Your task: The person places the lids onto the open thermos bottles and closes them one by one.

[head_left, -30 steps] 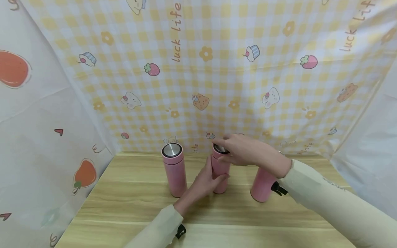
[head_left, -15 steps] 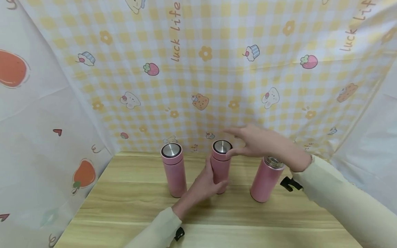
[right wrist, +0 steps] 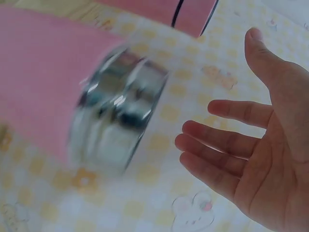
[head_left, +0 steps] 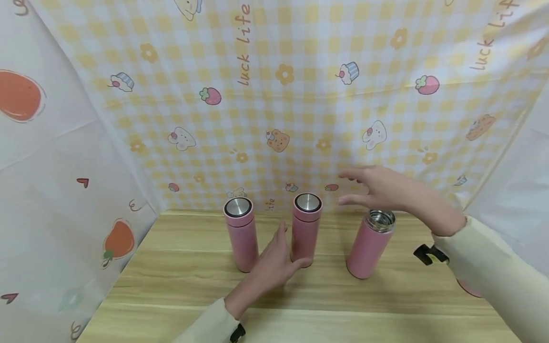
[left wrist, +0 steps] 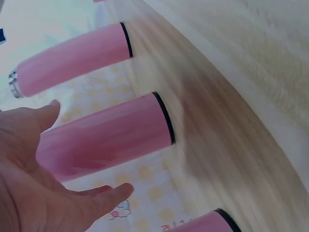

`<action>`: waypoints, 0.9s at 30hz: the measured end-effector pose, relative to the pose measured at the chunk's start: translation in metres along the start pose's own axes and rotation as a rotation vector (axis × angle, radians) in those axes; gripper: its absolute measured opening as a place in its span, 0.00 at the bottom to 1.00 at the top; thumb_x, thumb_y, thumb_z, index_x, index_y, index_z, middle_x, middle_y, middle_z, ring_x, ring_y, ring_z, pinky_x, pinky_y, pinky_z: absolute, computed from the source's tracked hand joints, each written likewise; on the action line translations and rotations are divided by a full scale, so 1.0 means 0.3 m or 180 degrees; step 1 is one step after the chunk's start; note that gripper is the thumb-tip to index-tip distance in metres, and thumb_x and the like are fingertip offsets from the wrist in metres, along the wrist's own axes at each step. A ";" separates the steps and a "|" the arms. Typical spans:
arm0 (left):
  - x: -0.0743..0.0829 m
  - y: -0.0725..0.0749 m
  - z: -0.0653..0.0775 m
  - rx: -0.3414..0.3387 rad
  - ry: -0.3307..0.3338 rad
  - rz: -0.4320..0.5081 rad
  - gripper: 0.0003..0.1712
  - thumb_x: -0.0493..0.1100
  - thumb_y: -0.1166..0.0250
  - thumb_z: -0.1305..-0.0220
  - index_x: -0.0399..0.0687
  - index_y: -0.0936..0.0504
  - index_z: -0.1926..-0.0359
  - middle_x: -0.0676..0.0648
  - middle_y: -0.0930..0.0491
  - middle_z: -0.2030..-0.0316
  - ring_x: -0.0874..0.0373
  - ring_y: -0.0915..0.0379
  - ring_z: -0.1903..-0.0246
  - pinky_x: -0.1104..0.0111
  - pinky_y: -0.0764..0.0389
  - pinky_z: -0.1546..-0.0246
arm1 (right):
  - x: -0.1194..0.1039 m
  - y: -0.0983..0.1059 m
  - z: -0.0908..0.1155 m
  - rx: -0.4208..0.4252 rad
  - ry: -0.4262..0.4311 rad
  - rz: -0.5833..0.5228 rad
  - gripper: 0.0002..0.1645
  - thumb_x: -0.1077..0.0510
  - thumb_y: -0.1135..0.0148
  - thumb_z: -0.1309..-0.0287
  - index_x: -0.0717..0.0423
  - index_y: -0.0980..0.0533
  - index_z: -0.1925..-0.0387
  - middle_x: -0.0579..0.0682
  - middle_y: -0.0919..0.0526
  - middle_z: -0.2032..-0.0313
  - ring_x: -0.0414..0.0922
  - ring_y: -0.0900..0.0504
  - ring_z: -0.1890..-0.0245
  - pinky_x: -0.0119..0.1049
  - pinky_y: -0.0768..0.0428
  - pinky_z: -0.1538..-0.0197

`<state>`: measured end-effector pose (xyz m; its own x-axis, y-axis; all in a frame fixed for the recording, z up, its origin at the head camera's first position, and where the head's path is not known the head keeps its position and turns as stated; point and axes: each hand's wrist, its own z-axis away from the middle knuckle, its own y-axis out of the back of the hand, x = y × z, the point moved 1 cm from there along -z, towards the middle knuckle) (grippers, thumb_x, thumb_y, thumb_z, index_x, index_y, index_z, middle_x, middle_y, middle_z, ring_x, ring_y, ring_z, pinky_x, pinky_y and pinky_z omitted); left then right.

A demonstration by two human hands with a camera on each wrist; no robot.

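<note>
Three pink thermos bottles stand upright in a row. My left hand (head_left: 274, 264) is beside the middle thermos (head_left: 305, 238), its thumb and fingers spread around the body without gripping; in the left wrist view a gap shows between palm and bottle. That bottle wears its lid (head_left: 308, 204) with a steel disc on top. To its right is the lidless thermos (head_left: 370, 247), its steel neck (right wrist: 116, 111) bare. Above and behind that neck hovers my right hand (head_left: 381, 188), fingers extended and holding nothing. The left thermos (head_left: 242, 238) has its lid on.
Partly under the right sleeve, a pink round-edged object (head_left: 469, 288) lies on the wooden table (head_left: 334, 309); its kind is hidden. A yellow checked cloth (head_left: 257, 114) hangs close behind the bottles, with a white printed sheet (head_left: 55, 228) at the left.
My right hand has come off the middle thermos's lid and moved right, uncovering the lidless thermos. The left hand has loosened from the middle bottle and drawn slightly back.
</note>
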<state>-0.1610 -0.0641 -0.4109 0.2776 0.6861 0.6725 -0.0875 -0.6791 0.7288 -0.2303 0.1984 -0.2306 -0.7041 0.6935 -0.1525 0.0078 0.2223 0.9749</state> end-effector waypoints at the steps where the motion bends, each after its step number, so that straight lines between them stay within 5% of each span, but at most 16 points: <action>1: 0.002 0.003 0.009 -0.0021 -0.0003 -0.0026 0.66 0.65 0.30 0.38 0.37 0.61 0.20 0.34 0.47 0.25 0.42 0.45 0.28 0.49 0.35 0.34 | 0.010 0.000 0.009 0.0000 -0.0016 0.0004 0.39 0.37 0.33 0.36 0.61 0.25 0.36 0.60 0.19 0.45 0.56 0.18 0.49 0.55 0.21 0.48; 10: 0.033 0.028 0.086 -0.0206 -0.0080 -0.0462 0.58 0.64 0.31 0.36 0.26 0.46 0.26 0.28 0.34 0.34 0.37 0.32 0.37 0.48 0.28 0.41 | 0.095 0.013 0.120 0.0042 -0.0321 0.0005 0.36 0.41 0.34 0.33 0.62 0.25 0.36 0.60 0.19 0.44 0.57 0.19 0.49 0.58 0.21 0.50; 19: 0.099 0.038 0.169 -0.0718 -0.0082 -0.0959 0.51 0.65 0.30 0.38 0.24 0.33 0.35 0.33 0.23 0.47 0.42 0.23 0.48 0.53 0.20 0.51 | 0.207 0.004 0.257 0.0088 -0.0770 -0.0004 0.35 0.41 0.35 0.32 0.64 0.24 0.38 0.62 0.18 0.47 0.59 0.18 0.50 0.60 0.21 0.52; 24: 0.128 0.043 0.188 -0.1026 -0.0139 -0.0843 0.44 0.66 0.30 0.38 0.31 0.28 0.41 0.49 0.23 0.67 0.57 0.23 0.65 0.62 0.20 0.62 | 0.279 -0.003 0.317 0.0119 -0.0903 -0.0111 0.31 0.46 0.35 0.31 0.68 0.24 0.41 0.65 0.17 0.51 0.60 0.16 0.54 0.60 0.20 0.54; 27: 0.138 0.033 0.184 -0.1102 -0.0229 -0.0632 0.47 0.67 0.31 0.38 0.34 0.31 0.35 0.53 0.22 0.66 0.61 0.23 0.63 0.63 0.20 0.60 | 0.320 -0.016 0.355 0.0026 -0.0997 -0.0129 0.31 0.46 0.36 0.30 0.69 0.24 0.41 0.65 0.17 0.52 0.60 0.15 0.56 0.59 0.19 0.55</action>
<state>-0.0975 -0.0568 -0.3828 0.3867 0.7666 0.5126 -0.3392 -0.3986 0.8521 -0.2222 0.3369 -0.2672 -0.4511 0.8610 -0.2348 -0.0090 0.2587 0.9659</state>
